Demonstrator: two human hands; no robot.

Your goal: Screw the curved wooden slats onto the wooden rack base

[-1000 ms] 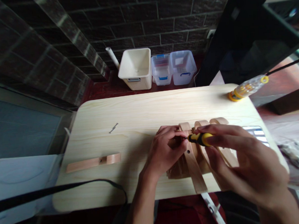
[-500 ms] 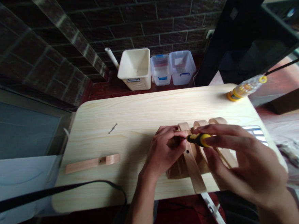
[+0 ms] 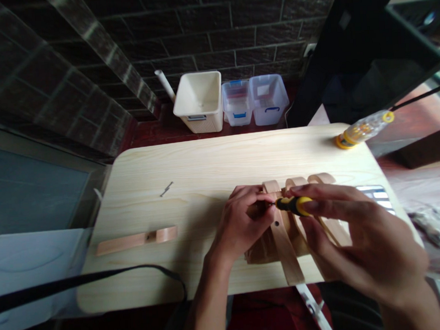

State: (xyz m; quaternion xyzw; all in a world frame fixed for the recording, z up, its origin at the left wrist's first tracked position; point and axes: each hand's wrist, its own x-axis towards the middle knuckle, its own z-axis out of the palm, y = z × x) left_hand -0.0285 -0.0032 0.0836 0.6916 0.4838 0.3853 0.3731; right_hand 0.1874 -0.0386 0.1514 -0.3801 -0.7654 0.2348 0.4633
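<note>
My right hand (image 3: 360, 230) grips the yellow and black handle of a screwdriver (image 3: 292, 205), whose tip points left. My left hand (image 3: 242, 216) is pinched around the screwdriver's tip, over a wooden strip (image 3: 286, 253) with a dark hole in it. What its fingertips hold is too small to make out. The strip, curved at its far end, lies across a brown wooden block (image 3: 265, 250). More curved wooden strips (image 3: 321, 178) stand to the right, partly hidden by my right hand.
On the table (image 3: 204, 161) lie a separate wooden strip (image 3: 135, 241), two thin screws (image 3: 166, 189) and a dark flat device (image 3: 376, 197). A clear yellow-capped bottle (image 3: 364, 130) stands at the back right. Bins (image 3: 202, 121) are on the floor behind. A black strap (image 3: 81, 280) crosses the left front.
My right hand has shifted very slightly. My left hand, the screwdriver and the wooden pieces look almost the same as before.
</note>
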